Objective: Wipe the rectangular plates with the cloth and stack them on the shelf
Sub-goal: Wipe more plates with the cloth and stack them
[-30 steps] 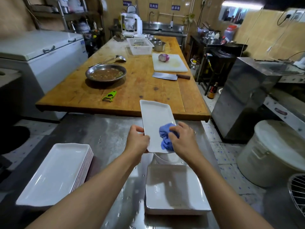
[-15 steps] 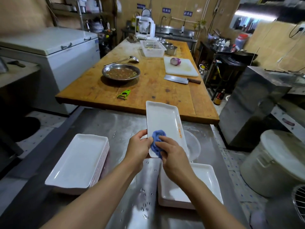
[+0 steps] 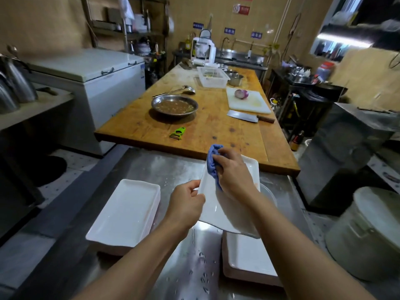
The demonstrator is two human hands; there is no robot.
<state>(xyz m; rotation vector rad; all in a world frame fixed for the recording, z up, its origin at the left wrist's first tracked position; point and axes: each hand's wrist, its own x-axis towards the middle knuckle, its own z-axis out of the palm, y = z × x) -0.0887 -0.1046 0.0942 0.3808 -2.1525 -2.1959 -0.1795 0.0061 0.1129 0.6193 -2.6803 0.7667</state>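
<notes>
While under right hand (image 3: 232, 172), cloth (image 3: 213, 163) on plate (image 3: 218, 204)

Blue wall signs (image 3: 229, 30) and a red notice (image 3: 242, 9) — lettering too blurred to read

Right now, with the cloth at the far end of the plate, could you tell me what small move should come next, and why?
Probably draw the blue cloth back along the held plate toward the near end. The right hand presses it at the far corner, while the left hand pinches the near edge, so most of the surface looks unwiped on this pass.
</notes>
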